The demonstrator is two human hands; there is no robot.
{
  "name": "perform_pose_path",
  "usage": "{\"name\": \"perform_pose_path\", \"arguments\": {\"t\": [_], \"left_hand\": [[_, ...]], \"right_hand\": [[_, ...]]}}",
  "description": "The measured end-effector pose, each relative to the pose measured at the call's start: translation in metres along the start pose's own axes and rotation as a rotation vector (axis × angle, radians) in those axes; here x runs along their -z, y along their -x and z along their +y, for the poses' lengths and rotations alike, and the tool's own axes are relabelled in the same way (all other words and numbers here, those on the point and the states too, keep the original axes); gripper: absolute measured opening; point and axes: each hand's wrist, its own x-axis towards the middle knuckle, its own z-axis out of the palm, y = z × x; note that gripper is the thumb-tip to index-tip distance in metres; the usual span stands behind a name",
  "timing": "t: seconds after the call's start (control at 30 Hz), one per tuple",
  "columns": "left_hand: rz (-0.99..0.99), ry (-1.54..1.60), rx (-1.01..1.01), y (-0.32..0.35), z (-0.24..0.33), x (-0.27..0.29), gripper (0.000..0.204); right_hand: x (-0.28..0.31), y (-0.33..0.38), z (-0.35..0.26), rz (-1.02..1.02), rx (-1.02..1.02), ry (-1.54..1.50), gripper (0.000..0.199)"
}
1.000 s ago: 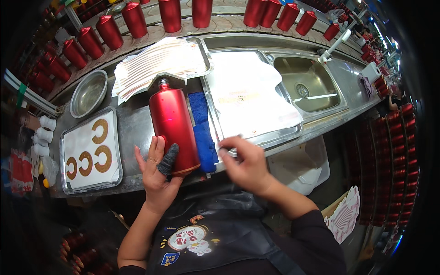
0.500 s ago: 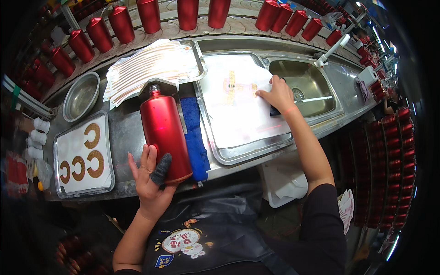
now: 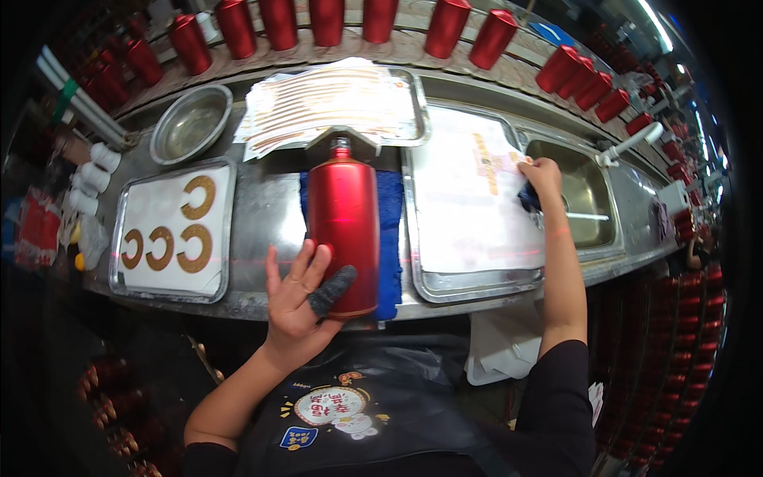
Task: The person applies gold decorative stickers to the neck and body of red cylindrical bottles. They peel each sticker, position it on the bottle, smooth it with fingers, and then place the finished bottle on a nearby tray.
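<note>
A red bottle (image 3: 342, 220) lies on its side on a blue cloth (image 3: 389, 238) at the middle of the steel counter, neck pointing away from me. My left hand (image 3: 298, 302) rests flat against the bottle's base, thumb in a dark finger cover. My right hand (image 3: 539, 184) reaches to the far right corner of a white-lined steel tray (image 3: 469, 282) and pinches a small dark blue item beside a gold strip label (image 3: 486, 163).
A tray with three gold C-shaped stickers (image 3: 171, 230) sits at left. Behind it stand a steel bowl (image 3: 191, 123) and a tray of gold-striped sheets (image 3: 330, 99). A sink with tap (image 3: 592, 203) lies at right. Red bottles (image 3: 326, 20) line the back shelf.
My right hand went from the blue cloth by the bottle across the white-lined tray to its far right corner. The left hand stayed at the bottle's base.
</note>
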Motion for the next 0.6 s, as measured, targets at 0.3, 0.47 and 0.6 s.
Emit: {"name": "perform_pose_path", "arguments": {"t": [0.3,0.47,0.6], "left_hand": [[0.018,0.095,0.094,0.0,-0.003,0.0,0.087],[0.0,0.133,0.078,-0.003,-0.007,-0.001,0.09],[0.006,0.012,-0.024,-0.002,-0.004,-0.001,0.095]], "right_hand": [[0.019,0.051,-0.045,0.361,0.56,-0.139,0.011],[0.074,0.107,-0.099,0.248,0.74,-0.249,0.007],[0.123,0.161,-0.139,0.068,0.802,-0.374,0.007]]}}
